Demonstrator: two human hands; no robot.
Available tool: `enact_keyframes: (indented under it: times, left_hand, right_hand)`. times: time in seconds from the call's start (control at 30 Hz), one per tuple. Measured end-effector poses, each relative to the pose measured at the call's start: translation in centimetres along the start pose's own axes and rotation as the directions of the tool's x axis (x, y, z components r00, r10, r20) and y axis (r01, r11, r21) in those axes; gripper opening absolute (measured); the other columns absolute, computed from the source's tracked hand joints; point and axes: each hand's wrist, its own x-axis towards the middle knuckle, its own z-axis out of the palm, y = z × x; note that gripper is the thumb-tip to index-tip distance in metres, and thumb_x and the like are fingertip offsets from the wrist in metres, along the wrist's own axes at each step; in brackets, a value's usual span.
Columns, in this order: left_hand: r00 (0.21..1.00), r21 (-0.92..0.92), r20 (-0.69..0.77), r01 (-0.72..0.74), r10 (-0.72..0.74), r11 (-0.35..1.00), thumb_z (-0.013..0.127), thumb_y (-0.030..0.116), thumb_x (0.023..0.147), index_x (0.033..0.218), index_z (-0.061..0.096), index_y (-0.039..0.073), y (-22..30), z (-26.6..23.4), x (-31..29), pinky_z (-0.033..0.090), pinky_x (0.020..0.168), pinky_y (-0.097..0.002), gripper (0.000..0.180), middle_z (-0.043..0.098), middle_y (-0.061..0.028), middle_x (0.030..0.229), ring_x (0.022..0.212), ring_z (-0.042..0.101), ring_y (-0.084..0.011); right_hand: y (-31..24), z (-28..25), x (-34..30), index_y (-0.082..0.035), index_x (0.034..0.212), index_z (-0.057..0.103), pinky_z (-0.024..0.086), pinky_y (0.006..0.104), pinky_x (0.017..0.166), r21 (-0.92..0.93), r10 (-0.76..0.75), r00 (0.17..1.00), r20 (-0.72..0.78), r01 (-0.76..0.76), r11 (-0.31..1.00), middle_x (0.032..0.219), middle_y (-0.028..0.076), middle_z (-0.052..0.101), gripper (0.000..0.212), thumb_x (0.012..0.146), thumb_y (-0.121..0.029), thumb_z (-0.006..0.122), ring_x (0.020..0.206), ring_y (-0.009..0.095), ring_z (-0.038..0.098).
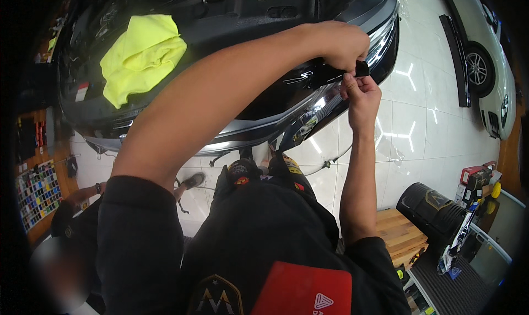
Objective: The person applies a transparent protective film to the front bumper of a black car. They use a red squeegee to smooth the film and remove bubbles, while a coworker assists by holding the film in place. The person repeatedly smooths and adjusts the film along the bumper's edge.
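Observation:
Across the front corner of a black car [275, 97], my left arm stretches to the right. My left hand [344, 44] is closed, its fingertips pinched at a small black flat piece [362, 68] beside the headlight [383, 36]. Just below it, my right hand [362, 97] is also closed, thumb and fingers pinching at the lower edge of that piece. The fingertips of both hands nearly meet. What kind of thing the piece is, and whether it is fixed to the car, I cannot make out. A crumpled neon-yellow cloth [144, 58] lies on the car's front, left of my forearm.
Another person's arm [82, 195] shows at the lower left. To the right, a long black trim panel [456, 61] lies beside a light-coloured car [496, 50]. Lower right are a black drum [432, 205] and a wooden box [401, 235]. A cable [328, 164] crosses the tiled floor.

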Motion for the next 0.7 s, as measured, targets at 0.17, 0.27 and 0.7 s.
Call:
enact_keyframes:
  times: [0.17, 0.27, 0.7]
  left_hand:
    - [1.0, -0.002, 0.01, -0.019, 0.019, 1.0, 0.086, 0.025, 0.079, 0.076, 0.072, 0.0, 0.5, -0.3, 0.4, 0.052, 0.065, -0.0459, 0.03, 0.071, -0.0206, 0.075, 0.074, 0.07, -0.0392]
    - [0.999, -0.007, 0.013, -0.041, 0.042, 0.999, 0.088, 0.028, 0.077, 0.075, 0.073, 0.0, 0.7, 0.5, 0.3, 0.051, 0.064, -0.0457, 0.032, 0.071, -0.0213, 0.076, 0.073, 0.07, -0.0381]
    - [0.998, 0.175, -0.022, 0.054, -0.051, 0.983, 0.087, 0.033, 0.08, 0.087, 0.081, 0.004, -0.9, 0.5, -0.2, 0.059, 0.077, -0.0461, 0.031, 0.077, -0.0205, 0.09, 0.093, 0.076, -0.0381]
  right_hand:
    - [-1.5, 0.0, -0.4, 0.0, 0.104, 0.072, 0.043, 0.0244, 0.057, 0.1, 0.178, 0.984, 0.024, -0.18, 0.979, 0.083, 0.005, 0.071, 0.016, 0.101, -0.015, 0.077, 0.067, 0.011, 0.062]
    - [-0.7, 0.0, -0.6, -0.002, 0.104, 0.069, 0.043, 0.0241, 0.054, 0.106, 0.168, 0.984, 0.052, -0.172, 0.979, 0.082, 0.006, 0.069, 0.013, 0.105, -0.015, 0.071, 0.067, 0.011, 0.061]
    - [-0.4, 1.3, 1.3, -0.002, 0.088, 0.066, 0.043, 0.0249, 0.051, -0.009, 0.171, 0.982, -0.086, -0.172, 0.985, 0.074, 0.005, 0.068, 0.03, 0.102, -0.027, 0.077, 0.057, 0.012, 0.062]
